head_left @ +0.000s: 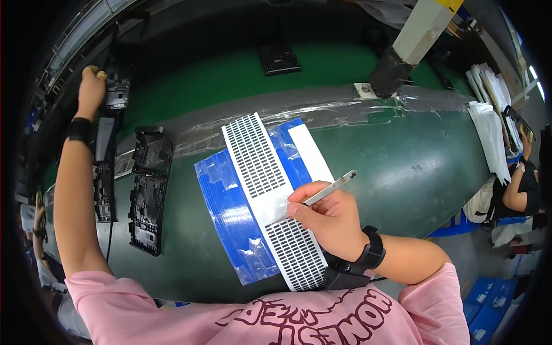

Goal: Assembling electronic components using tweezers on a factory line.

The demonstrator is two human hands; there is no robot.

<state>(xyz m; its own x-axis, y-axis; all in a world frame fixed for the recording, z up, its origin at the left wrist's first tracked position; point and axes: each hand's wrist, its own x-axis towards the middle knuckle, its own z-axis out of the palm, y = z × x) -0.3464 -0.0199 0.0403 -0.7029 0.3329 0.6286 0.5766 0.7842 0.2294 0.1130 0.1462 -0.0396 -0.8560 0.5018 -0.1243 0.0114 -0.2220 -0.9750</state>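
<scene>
My left hand [92, 92] is stretched to the far left, fingers curled at the edge of a black plastic housing [118, 95]; yellow covers show on its fingertips. In my right hand [330, 215] is a slim pair of metal tweezers [330, 188], pinched between thumb and fingers. The tweezers' tips reach down to a bare white strip on a label sheet [253, 155] printed with rows of small dark rectangles. That sheet lies slantwise across a blue, tape-wrapped stack [221, 195].
More black plastic housings [148, 190] lie on the green table [414, 167] at left. A black part [279, 57] sits at the back. A post [422, 34] rises behind the taped ridge [322, 106]. Paper stacks [489, 132] stand at right, near another person's arm [520, 184].
</scene>
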